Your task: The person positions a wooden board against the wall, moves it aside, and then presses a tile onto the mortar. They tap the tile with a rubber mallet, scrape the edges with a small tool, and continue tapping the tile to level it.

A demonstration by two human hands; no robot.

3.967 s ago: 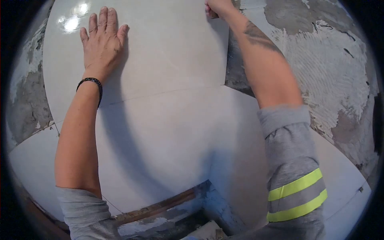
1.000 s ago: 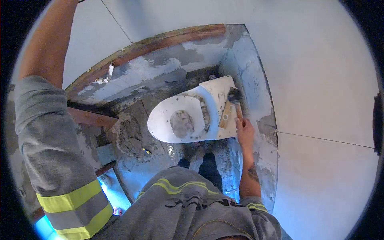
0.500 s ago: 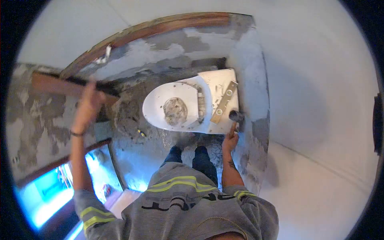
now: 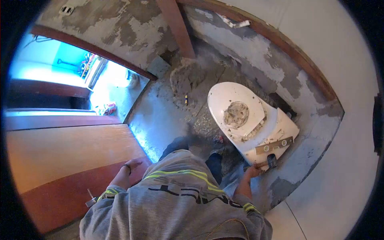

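My right hand grips the short handle of a mallet, whose dark head lies over the near end of the white toilet. Across that end rests a spirit level with round vials, just beside the mallet head. A round patch of mortar sits on the toilet's lid, with specks of dirt around it. Down at the left, my left hand is empty, fingers stretched out over the edge of the wooden door.
A small yellow-and-black screwdriver lies on the wet, dirty floor near a heap of mortar. Patchy plastered walls with a wooden rail stand close behind the toilet. At left, a bright doorway shows a bucket and tools beyond.
The view has turned to the left, so the toilet appears further right and tilted. My left hand has dropped from the raised wall side to the door. The mallet stays in my right hand.
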